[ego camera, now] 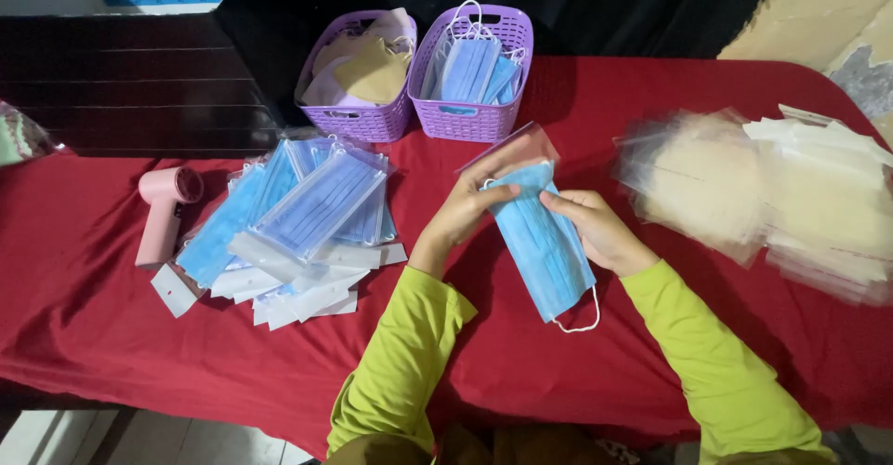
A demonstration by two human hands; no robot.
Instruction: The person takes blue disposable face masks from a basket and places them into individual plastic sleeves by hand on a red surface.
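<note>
Left hand (pixel 465 209) pinching the top edge of a blue face mask (pixel 544 246) together with a clear plastic sleeve (pixel 510 153), thumb in front, fingers behind. Right hand (pixel 595 228) closed on the mask's right edge, thumb pressing the pleats near the top. Mask held between both hands, just above the red tablecloth (pixel 84 307); long axis running from upper left, at the sleeve mouth, down to lower right, toward the body. Left hand nearer the sleeve, right hand nearer the mask's middle. Soft, pleated, thin fabric; a white ear loop (pixel 581 321) dangling at the lower end. Sleeve glossy and flimsy.

Further out: left, a fanned heap of bagged masks (pixel 298 223) and a pink handheld device (pixel 163 209); ahead, two purple slotted baskets (pixel 414 79); right, a blurred stack of empty sleeves (pixel 772 195).
</note>
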